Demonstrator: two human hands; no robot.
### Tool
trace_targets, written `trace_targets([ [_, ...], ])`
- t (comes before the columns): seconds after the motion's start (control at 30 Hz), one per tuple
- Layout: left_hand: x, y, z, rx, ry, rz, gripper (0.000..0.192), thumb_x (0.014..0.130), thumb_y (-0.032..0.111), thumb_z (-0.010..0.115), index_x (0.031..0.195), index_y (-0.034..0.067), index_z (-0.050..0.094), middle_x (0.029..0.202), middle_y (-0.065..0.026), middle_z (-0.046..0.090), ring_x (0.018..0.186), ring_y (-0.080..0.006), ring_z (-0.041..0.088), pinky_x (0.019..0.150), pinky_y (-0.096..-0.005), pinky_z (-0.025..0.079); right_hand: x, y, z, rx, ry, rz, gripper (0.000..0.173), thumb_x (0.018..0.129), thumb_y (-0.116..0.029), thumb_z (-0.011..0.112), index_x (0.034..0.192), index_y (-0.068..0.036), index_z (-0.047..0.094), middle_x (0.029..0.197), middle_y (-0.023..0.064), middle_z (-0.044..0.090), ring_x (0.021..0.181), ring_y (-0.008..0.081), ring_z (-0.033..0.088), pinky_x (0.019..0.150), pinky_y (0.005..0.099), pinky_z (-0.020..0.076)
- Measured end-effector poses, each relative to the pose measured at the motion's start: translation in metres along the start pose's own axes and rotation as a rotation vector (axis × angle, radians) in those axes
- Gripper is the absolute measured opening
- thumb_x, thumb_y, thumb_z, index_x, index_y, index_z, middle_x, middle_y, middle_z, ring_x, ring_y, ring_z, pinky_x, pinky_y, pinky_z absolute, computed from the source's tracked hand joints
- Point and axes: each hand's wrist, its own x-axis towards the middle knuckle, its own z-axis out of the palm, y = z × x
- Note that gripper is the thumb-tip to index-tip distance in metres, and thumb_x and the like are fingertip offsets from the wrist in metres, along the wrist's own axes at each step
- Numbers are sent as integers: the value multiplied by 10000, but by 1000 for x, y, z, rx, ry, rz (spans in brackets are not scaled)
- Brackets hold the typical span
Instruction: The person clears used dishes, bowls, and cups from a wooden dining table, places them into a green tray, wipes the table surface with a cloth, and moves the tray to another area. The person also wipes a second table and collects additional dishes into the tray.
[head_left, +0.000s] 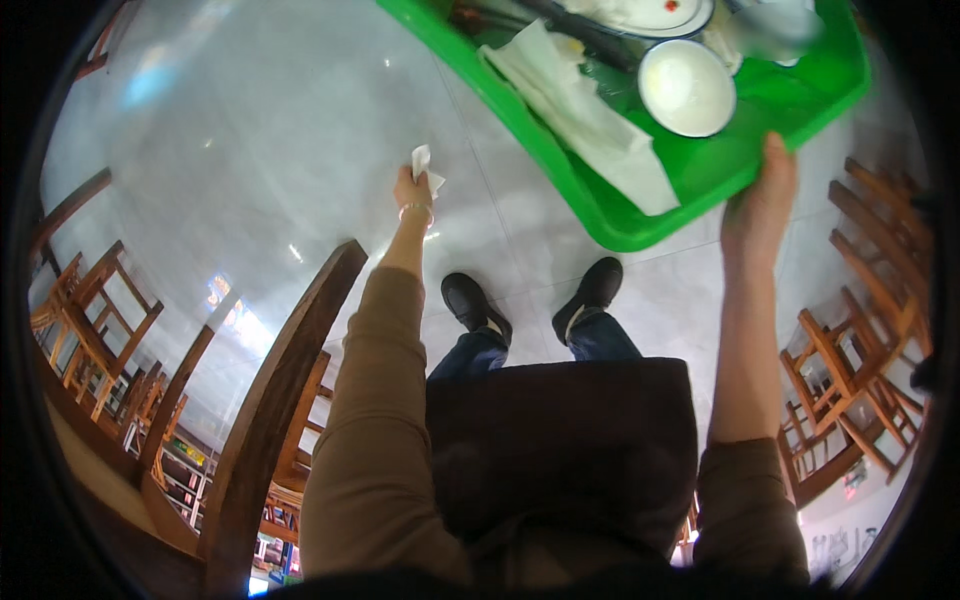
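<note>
My right hand (761, 199) grips the near rim of a green plastic tray (750, 169), its thumb over the edge. Inside the tray lie crumpled white paper napkins (592, 127), a small white bowl (686, 88) with a dark rim, and a white plate (645, 11) with a red scrap on it. A blurred white dish (780, 30) sits toward the tray's far right. Dark long items (585, 34) beside the napkins are too unclear to name. Low on the left, over the floor, my left hand (414, 187) pinches a folded white tissue (421, 159).
Pale tiled floor (262, 150) spreads ahead. A wooden post or furniture leg (277, 405) rises close by my left arm. Wooden chairs (97, 322) stand at the left, and more wooden chairs (855, 367) at the right. My dark shoes (469, 300) are on the tiles.
</note>
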Motion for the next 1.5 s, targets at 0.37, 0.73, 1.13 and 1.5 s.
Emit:
trace_targets([
  [0.37, -124, 312, -105, 181, 50, 1263, 537, 686, 114, 628, 1185, 90, 433, 1214, -152, 420, 1126, -319, 388, 953, -453, 282, -3, 14, 27, -204, 100, 144, 542, 733, -113, 533, 1190, 37, 284, 1054, 142, 446, 949, 201, 450, 830, 294, 380],
  [0.73, -77, 272, -99, -358, 6, 556, 557, 655, 71, 562, 1185, 32, 397, 1180, -228, 446, 1038, -381, 461, 882, -399, 376, -50, 15, 54, -53, 29, 438, 542, 746, -182, 590, 1156, -45, 263, 1039, 134, 471, 812, 199, 535, 516, 320, 491],
  [1.13, -76, 156, -238, 173, 112, 484, 224, 805, 151, 541, 966, 13, 467, 809, -206, 588, 734, -358, 572, 636, -384, 446, -160, 31, 41, 222, 43, 771, 253, 835, -205, 525, 1034, -49, 502, 928, 75, 593, 778, 188, 598, 658, 349, 512],
  [1.5, -92, 73, -292, 398, 324, 244, 344, 858, 309, 474, 1039, 27, 399, 831, -246, 580, 763, -439, 538, 644, -483, 411, -165, 35, 90, 115, -236, 776, 424, 798, -226, 605, 1153, -85, 421, 1048, 75, 524, 889, 208, 559, 604, 348, 541],
])
